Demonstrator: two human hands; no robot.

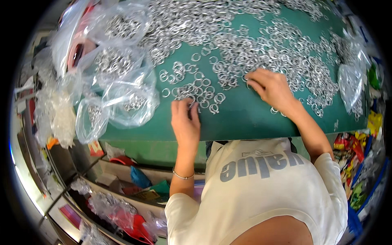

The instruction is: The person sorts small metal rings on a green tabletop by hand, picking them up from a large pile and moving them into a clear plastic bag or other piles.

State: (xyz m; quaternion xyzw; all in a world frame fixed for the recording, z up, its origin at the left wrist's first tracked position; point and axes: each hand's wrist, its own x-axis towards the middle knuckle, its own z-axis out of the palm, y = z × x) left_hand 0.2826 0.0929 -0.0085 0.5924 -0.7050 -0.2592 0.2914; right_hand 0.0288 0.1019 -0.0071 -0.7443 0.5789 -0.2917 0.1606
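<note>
Silvery metal rings lie heaped and scattered over a green table [241, 116]. My left hand [185, 122] is at the near edge of a small cluster of rings [200, 90], its fingers bent and thumb drawn toward them. What is between those fingertips is hard to make out. Farther right, my right hand [271, 87] reaches the lower edge of a larger heap of rings [261, 53]. Its thumb and fingers close on a metal ring [247, 80], partly hidden by the fingertips. A few loose rings [274, 110] lie below that hand.
Clear plastic bags with rings inside [132, 98] stand at the table's left; another bag [350, 87] lies at the right edge. A dense ring pile [183, 22] covers the far side. Below left is an open drawer [118, 169] with mixed items; colourful packets [351, 151] sit at lower right.
</note>
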